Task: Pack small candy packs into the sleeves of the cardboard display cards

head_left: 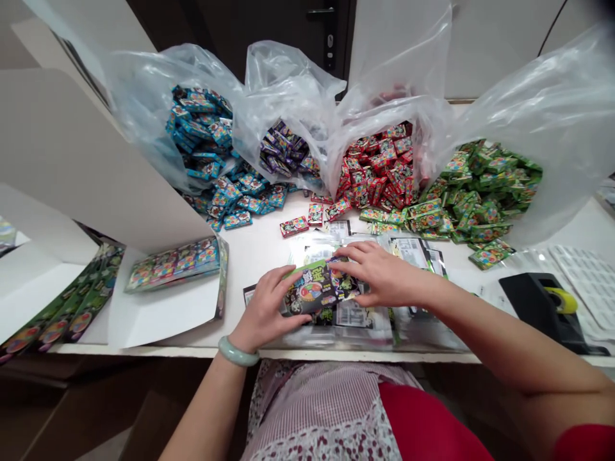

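My left hand [270, 306], with a pale green bangle on its wrist, is closed around the left end of a dark printed candy pouch [310, 291] with green lettering. My right hand [379, 270] closes over the pouch's right end, fingers on a small purple candy packet [346, 276] there. Whether that packet lies inside the pouch or against it cannot be made out. Beneath both hands lie flat clear-and-black pouches [358, 320] with white label panels. Two loose red candy packets [294, 226] rest just beyond the hands.
Clear plastic bags spill blue packets [235, 198], purple packets [283, 150], red packets [379, 163] and green packets [490, 186] along the back. An open white box [168, 314] holding filled packs [177, 262] stands left. A black tape dispenser [533, 307] and label sheets [589, 288] lie right.
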`<state>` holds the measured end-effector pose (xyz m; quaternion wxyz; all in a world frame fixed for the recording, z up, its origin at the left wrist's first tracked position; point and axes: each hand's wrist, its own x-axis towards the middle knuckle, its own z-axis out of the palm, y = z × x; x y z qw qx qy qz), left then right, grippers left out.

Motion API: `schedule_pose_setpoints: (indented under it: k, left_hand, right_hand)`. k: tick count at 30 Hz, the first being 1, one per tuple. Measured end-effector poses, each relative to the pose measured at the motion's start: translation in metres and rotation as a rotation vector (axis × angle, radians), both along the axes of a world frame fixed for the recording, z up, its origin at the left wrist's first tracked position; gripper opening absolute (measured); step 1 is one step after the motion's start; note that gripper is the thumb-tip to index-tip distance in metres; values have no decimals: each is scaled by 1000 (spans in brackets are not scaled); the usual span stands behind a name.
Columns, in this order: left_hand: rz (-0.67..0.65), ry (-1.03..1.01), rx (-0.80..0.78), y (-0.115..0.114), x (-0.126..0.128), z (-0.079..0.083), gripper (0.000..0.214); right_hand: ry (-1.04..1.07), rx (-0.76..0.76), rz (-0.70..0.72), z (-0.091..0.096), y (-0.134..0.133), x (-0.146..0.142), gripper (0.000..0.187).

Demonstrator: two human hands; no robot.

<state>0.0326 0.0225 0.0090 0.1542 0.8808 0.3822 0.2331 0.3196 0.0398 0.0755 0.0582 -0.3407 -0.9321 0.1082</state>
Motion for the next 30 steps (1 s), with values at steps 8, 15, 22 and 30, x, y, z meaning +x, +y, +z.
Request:
schedule_pose_setpoints:
  k: [8,15,22,30]
  left_hand:
    - [33,-52,-42,0,9,-1,77]
    - [122,-97,-25,-4,8,0,76]
    - [216,-145,-35,-6,-5,2,76]
    - [236,-155,-46,-16,-26,7,83]
  right_hand:
    - [186,-219,14,-9,12,-4,80]
    - [370,-189,-137,-22,1,-18,47]
    - [599,-250,-293,-41,67,-53,28]
    - [265,-101,-399,-86,225,-158,52]
